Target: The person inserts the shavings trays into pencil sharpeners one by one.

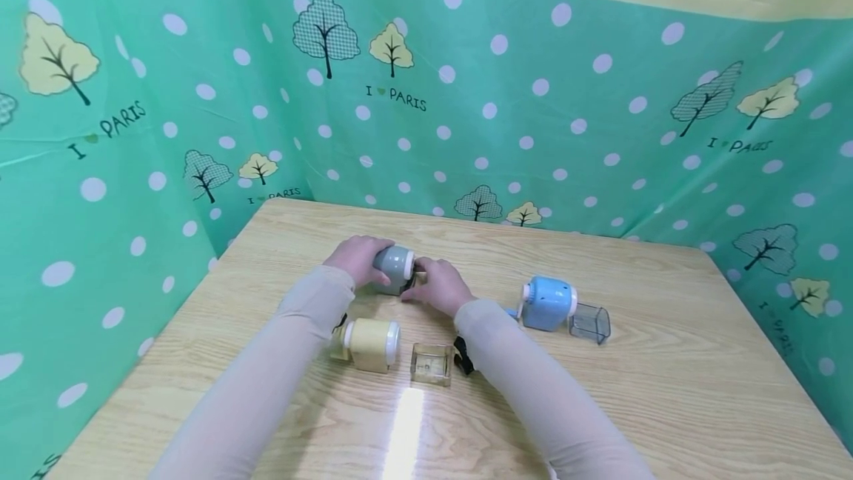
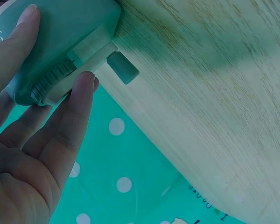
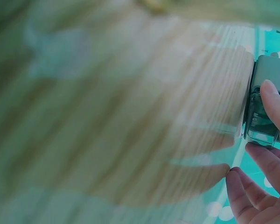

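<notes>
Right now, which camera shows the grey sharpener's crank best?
The left wrist view: the crank and its knob show close up. In the head view, the left hand hides it; the right wrist view shows none of it.

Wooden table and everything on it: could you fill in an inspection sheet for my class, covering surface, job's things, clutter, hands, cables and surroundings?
Surface: wood-grain table, with a bright glare streak at the near side.
Job's things: gray sharpener in hand, with a clear drawer; yellow sharpener with an amber drawer apart to its right; blue sharpener with a smoky drawer beside it.
Clutter: nothing seen.
Left hand: holds the gray sharpener's body.
Right hand: thumb and fingers at the clear drawer.
Cables: nothing seen.
Surroundings: green dotted curtain with tree prints, behind and at both sides.
</notes>
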A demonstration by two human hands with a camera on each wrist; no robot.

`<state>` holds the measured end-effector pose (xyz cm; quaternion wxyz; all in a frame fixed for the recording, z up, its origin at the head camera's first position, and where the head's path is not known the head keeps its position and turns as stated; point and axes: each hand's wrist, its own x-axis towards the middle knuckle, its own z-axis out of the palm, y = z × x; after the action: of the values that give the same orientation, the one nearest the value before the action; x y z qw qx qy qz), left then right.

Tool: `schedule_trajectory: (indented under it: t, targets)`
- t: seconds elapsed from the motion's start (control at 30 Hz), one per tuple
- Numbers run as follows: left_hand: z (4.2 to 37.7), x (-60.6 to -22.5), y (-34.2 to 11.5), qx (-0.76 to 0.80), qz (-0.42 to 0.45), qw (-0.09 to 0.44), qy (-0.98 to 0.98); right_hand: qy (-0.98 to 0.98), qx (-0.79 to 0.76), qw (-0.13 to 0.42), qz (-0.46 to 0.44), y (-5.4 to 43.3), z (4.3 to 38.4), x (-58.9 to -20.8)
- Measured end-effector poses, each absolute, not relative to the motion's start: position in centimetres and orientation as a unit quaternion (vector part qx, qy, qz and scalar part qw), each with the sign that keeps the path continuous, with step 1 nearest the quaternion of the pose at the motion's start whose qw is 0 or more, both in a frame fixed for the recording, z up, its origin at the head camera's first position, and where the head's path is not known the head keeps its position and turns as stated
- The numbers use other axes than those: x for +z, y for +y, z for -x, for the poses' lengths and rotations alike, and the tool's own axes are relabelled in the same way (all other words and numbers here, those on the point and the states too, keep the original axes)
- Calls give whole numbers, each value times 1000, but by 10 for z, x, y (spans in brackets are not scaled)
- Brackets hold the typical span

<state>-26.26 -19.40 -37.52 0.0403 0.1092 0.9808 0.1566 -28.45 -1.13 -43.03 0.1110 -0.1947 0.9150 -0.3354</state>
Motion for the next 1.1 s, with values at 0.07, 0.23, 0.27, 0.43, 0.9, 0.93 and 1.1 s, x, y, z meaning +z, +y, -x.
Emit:
schedule_trajectory:
  t: [0.07,0.23,0.27,0.43,0.9,0.93,1.1]
  targets:
    - [263,-375,-194,158,-108,41,981,915,-336,110,195,-11,285,-431]
    - [263,-377,-195,161,-105,41,981,915,-335,108,195,-12,287,-433]
    - [263,-377,-195,161,-104,41,981,915,-336,107,195,-13,287,-434]
    - [264,-377,-195,165,-101,42,980,915,-336,103,197,-13,288,-435]
    - [264,-378,-196,180,-96,46,978,915,-341,102,192,-16,290,-437]
    - [264,-378,-196,180,-96,46,978,915,-341,102,192,-16,290,-437]
    - [265,-378,-196,180,-96,50,978,913,-347,106,185,-18,289,-436]
